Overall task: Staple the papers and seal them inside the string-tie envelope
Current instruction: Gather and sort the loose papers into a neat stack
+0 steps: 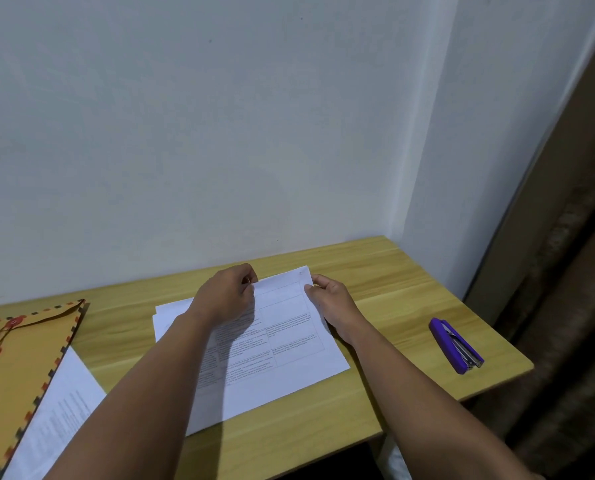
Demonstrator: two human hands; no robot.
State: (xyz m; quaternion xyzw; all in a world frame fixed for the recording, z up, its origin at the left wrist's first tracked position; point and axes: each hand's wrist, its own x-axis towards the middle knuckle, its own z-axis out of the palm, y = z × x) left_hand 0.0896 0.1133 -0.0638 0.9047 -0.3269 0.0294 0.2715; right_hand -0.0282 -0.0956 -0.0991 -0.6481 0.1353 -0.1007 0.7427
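Note:
A stack of white printed papers [282,344] lies in the middle of the wooden table. My left hand [228,299] pinches the stack's far edge near its middle. My right hand [330,303] grips the far right corner of the same stack, thumb on top. A purple stapler [457,345] lies flat on the table to the right, apart from both hands. The orange string-tie envelope [22,362], with red discs and a striped border, lies at the left.
Another printed sheet [57,424] lies partly under the envelope at the lower left. The wooden table [393,271] stands against a white wall; its right edge ends just past the stapler, with a dark curtain beyond.

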